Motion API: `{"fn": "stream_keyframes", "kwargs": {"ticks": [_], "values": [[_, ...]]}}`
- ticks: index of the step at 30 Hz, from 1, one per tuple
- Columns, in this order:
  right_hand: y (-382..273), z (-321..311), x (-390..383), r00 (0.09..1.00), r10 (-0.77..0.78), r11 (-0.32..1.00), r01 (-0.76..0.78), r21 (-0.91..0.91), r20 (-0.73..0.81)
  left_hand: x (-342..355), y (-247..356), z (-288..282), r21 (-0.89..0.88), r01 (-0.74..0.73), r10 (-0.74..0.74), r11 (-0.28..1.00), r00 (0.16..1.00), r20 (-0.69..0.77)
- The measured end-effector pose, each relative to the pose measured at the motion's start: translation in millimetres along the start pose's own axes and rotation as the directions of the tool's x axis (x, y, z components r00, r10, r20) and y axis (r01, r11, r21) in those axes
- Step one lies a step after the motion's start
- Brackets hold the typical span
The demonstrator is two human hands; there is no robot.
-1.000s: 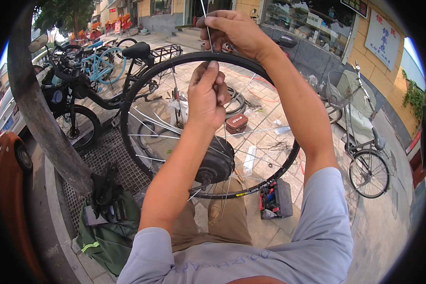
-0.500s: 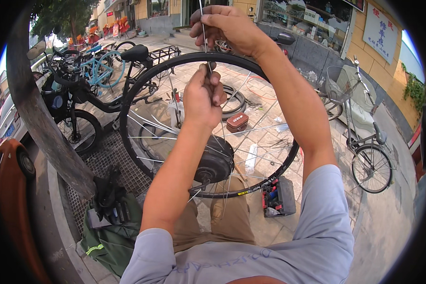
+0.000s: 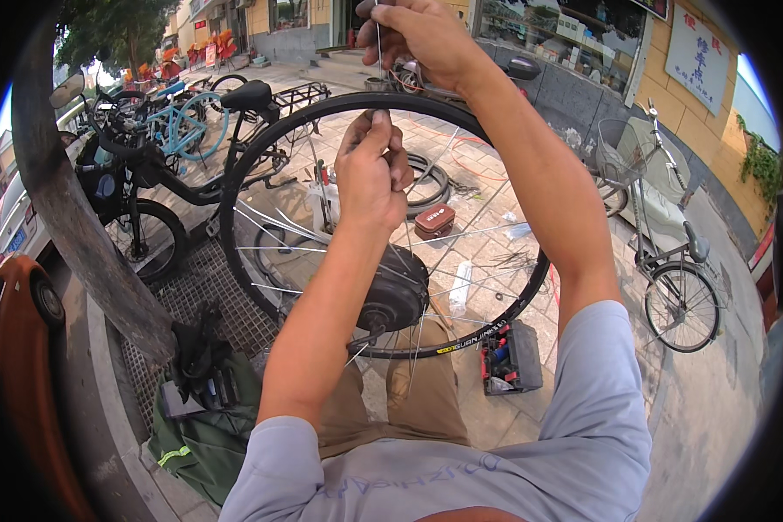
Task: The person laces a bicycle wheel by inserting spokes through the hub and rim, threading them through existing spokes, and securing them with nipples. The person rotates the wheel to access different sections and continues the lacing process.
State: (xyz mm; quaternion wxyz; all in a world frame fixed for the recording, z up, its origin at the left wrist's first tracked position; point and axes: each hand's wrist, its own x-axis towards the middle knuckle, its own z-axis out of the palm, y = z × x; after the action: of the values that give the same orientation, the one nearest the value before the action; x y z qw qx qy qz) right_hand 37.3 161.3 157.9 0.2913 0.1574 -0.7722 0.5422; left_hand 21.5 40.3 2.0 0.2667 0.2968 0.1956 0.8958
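Observation:
A black bicycle wheel rim [image 3: 235, 178] with a dark hub motor [image 3: 396, 296] and loose silver spokes stands upright in front of me. My left hand [image 3: 370, 170] is inside the rim near its top, fingers pinched on a thin spoke [image 3: 406, 239] just under the rim. My right hand [image 3: 422, 35] is above and beyond the rim's top edge, closed on a thin metal spoke [image 3: 379, 61] that runs down toward the rim.
A tree trunk [image 3: 70, 217] leans at left over a metal grate. Parked bicycles [image 3: 161, 165] stand behind it; another bicycle with a basket [image 3: 661, 261] is at right. A tool box [image 3: 509, 357], a brown case [image 3: 435, 220] and a green bag [image 3: 204, 435] lie on the pavement.
My right hand has risen and shifted slightly toward the frame's top. My left hand has closed tighter on the spoke under the rim. The wheel has barely moved.

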Motion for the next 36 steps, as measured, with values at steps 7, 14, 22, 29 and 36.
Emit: {"fn": "stream_keyframes", "kwargs": {"ticks": [7, 14, 22, 29, 36], "values": [[8.0, -5.7, -40.3, 0.958, -0.284, 0.558, 0.198, -0.806, 0.039, -1.2, -2.5, 6.2, 0.154, -0.152, 0.165, 0.976, 0.983, -0.081], [27.7, -14.2, -40.2, 0.993, -0.089, 0.621, -0.006, -0.784, -0.077, 16.8, -8.8, -9.2, 0.018, -0.035, 0.035, 0.999, 0.999, 0.006], [41.9, -21.0, -31.7, 0.993, -0.084, 0.619, -0.012, -0.785, -0.082, 20.1, -15.4, -13.1, 0.02, -0.071, 0.071, 0.997, 0.996, -0.045], [39.8, -17.6, -31.5, 0.995, -0.067, 0.599, -0.02, -0.801, -0.074, 20.7, -15.7, -3.7, 0.192, -0.099, 0.136, 0.976, 0.971, -0.195], [38.2, -17.1, -34.3, 0.992, -0.082, 0.584, -0.028, -0.811, -0.093, 23.3, -13.9, -18.3, -0.043, -0.034, 0.031, 0.998, 0.996, -0.078]]}}
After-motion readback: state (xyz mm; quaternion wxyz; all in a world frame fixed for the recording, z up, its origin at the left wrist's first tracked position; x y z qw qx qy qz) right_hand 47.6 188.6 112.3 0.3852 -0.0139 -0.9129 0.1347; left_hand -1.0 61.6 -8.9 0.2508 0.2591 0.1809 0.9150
